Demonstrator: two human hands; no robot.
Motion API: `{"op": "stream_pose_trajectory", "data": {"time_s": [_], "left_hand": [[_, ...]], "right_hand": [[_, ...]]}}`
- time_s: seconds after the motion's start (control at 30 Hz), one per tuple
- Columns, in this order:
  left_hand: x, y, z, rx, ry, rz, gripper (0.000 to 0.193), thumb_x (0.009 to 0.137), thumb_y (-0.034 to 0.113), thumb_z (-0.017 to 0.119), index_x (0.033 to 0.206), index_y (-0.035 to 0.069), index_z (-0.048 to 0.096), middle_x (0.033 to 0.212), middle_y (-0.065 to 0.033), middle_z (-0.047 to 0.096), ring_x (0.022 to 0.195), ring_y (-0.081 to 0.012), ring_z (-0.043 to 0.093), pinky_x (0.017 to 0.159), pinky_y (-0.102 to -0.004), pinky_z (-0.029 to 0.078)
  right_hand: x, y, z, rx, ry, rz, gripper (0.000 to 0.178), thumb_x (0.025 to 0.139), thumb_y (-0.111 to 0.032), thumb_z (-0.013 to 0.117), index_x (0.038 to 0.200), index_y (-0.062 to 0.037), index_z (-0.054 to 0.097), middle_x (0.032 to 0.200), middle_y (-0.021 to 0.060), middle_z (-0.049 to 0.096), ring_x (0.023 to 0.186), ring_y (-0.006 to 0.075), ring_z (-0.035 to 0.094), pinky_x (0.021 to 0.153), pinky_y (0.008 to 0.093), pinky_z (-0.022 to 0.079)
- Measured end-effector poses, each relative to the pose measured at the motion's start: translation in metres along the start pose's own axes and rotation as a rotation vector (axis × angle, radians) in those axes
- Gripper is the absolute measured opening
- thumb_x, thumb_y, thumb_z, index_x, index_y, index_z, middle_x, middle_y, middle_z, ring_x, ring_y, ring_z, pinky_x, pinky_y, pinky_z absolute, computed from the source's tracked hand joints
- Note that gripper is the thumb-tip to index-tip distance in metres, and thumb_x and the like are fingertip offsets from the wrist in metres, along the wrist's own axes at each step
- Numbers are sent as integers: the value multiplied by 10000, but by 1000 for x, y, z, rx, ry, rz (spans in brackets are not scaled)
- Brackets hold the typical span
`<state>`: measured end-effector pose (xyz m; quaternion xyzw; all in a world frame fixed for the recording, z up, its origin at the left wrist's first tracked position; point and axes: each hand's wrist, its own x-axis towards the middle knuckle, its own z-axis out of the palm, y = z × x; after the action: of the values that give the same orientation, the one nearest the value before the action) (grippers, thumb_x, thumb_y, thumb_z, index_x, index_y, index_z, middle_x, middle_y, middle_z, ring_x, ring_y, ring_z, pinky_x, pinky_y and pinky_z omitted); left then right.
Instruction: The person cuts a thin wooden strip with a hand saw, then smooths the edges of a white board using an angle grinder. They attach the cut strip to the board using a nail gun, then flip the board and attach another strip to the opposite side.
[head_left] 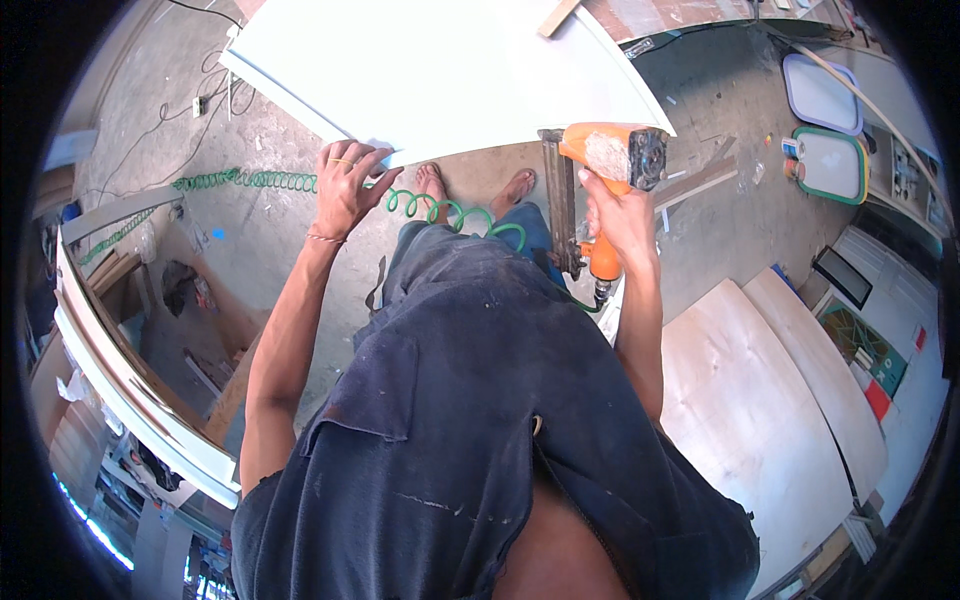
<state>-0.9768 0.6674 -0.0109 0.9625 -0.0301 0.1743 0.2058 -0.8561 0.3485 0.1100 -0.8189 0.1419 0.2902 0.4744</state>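
A large white panel (pixel 450 80) lies in front of me, with its near edge toward my body. At its near left corner my left hand (pixel 347 185) grips the edge, fingers bent over it and the thumb out to the right. My right hand (pixel 622 215) is closed round the handle of an orange nail gun (pixel 600 150), held upright just by the panel's near right corner. The gun's long dark magazine (pixel 557 205) points toward the panel side. A coiled green air hose (pixel 430 208) passes under my left hand and across my legs.
A wooden strip (pixel 557 17) lies on the panel's far part. Right of me are large plywood sheets (pixel 750 370), wood offcuts (pixel 700 180) and framed trays (pixel 830 165). On the left stands an open wooden frame (pixel 140 400); cables (pixel 200 105) trail over the concrete floor.
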Motion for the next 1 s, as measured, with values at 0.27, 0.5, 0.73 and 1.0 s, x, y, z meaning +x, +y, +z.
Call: {"op": "stream_pose_trajectory", "data": {"time_s": [0.27,0.5,0.73,1.0], "left_hand": [[-9,-16,-6,-142,11,2,312,720,155,786,1014,98,700,965,-31,663,959,-239,588,887,-394,431],[-11,-13,4,-163,59,10,381,683,95,807,1043,100,681,1018,-47,651,979,-271,578,862,-405,449],[-9,-9,11,-204,143,6,418,659,108,840,1044,89,678,1067,-58,648,1025,-291,568,875,-409,472],[-12,-11,13,-243,160,28,353,669,101,800,997,52,680,1048,-60,643,1003,-292,569,867,-413,473]], "right_hand": [[-13,-10,33,14,54,21,177,885,-170,712,909,-11,640,578,-1,502,444,81,460,404,261,368],[-19,-19,40,-23,24,8,205,873,-200,729,892,-13,645,581,0,511,452,78,471,411,254,372],[-17,-17,45,-116,-90,-121,207,882,-223,719,918,-25,672,576,-15,511,456,67,468,415,247,376],[-14,-23,78,-215,-221,-448,186,891,-172,703,1024,-43,699,574,-14,533,450,60,468,416,263,369]]}}
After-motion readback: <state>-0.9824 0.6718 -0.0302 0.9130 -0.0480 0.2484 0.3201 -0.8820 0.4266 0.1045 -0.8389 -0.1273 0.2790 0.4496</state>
